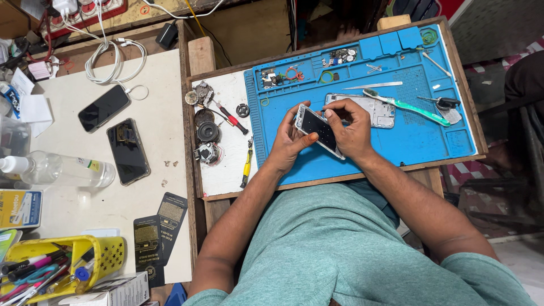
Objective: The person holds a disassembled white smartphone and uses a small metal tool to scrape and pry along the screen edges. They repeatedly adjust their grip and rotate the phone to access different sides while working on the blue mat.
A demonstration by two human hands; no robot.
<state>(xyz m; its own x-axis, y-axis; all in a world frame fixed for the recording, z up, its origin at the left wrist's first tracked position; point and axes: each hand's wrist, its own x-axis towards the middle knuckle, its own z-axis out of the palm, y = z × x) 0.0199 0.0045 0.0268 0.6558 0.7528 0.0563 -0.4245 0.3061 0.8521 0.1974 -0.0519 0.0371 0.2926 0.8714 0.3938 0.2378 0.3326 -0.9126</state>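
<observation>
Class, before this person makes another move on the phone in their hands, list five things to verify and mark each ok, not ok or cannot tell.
1. Left hand grips the opened phone along its edge: ok.
2. Right hand works at the phone's upper end: ok; whether it holds a tool, cannot tell.
3. Phone is over the blue mat: ok.
4. Toothbrush and tweezers lie within reach: ok.
5. Loose screws accounted for: cannot tell.

Matt blue rubbery mat [413, 141] on rough wooden tray [460, 73]; glossy dark glass phone panel [318, 128].
</observation>
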